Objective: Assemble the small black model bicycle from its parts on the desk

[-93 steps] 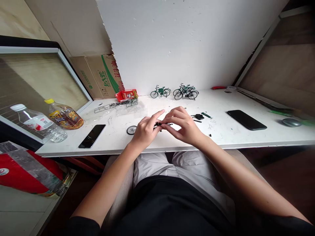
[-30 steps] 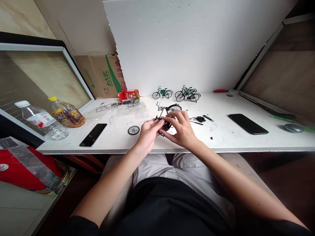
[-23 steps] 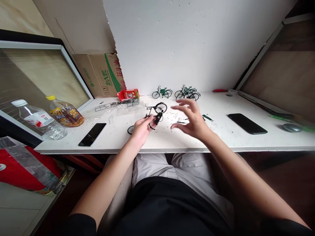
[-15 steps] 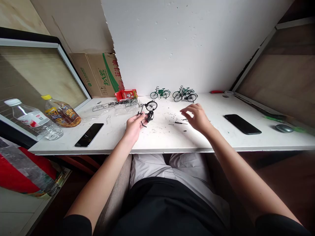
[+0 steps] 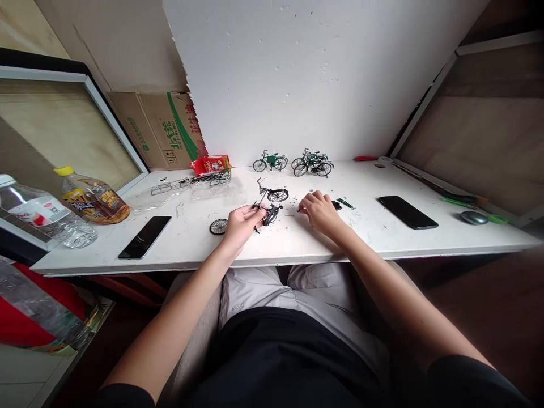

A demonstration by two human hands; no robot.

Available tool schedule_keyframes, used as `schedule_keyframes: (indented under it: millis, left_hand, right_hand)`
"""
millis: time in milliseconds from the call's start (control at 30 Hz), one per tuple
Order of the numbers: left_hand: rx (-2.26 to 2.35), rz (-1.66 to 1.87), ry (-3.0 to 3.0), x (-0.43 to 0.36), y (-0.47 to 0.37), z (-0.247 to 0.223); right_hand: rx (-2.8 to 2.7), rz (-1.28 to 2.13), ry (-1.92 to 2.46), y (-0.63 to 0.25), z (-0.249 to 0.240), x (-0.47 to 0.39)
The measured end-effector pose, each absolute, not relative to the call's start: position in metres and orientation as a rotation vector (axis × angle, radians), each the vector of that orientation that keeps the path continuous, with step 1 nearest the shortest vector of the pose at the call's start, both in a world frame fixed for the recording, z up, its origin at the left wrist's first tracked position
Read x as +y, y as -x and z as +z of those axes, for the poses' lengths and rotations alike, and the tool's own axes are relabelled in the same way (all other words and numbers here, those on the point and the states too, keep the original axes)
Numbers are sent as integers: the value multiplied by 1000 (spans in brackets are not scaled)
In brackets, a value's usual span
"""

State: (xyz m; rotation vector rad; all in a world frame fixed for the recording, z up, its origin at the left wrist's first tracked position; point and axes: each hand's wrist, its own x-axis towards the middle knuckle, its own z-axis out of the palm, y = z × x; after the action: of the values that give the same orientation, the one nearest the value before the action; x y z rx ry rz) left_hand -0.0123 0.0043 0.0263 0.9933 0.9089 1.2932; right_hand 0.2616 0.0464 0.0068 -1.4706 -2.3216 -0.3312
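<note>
My left hand (image 5: 243, 226) pinches a black model bicycle frame (image 5: 272, 214), which has one wheel (image 5: 278, 195) attached at its far end. A loose spoked wheel (image 5: 218, 226) lies on the table just left of that hand. My right hand (image 5: 317, 211) is down at the tabletop, fingers curled together among tiny dark parts; whatever its fingertips hold is too small to make out. Beside it, to the right, are a black piece (image 5: 337, 205) and a thin green strip (image 5: 345, 203).
Model bicycles (image 5: 271, 161) stand along the back of the white table (image 5: 365, 238). Phones (image 5: 145, 237) (image 5: 408, 212) lie at both sides. Bottles (image 5: 96, 195), a red packet (image 5: 211, 165) and wire parts (image 5: 170, 186) are on the left, a mouse (image 5: 474, 217) on the right.
My right hand has come down and left onto the small parts. My left hand and the bicycle frame are lower and nearer me. The view has shifted, and the loose wheel now shows.
</note>
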Motion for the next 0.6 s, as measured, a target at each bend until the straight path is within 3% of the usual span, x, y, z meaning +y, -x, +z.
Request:
schedule_keyframes:
  millis: [333, 600]
  left_hand:
    - [832, 1213, -1040, -26, -6, 42]
    - [791, 1318, -1035, -42, -13, 52]
  right_hand:
    - [-1704, 389, 859, -246, 74, 8]
    - [-1596, 692, 605, -198, 79, -30]
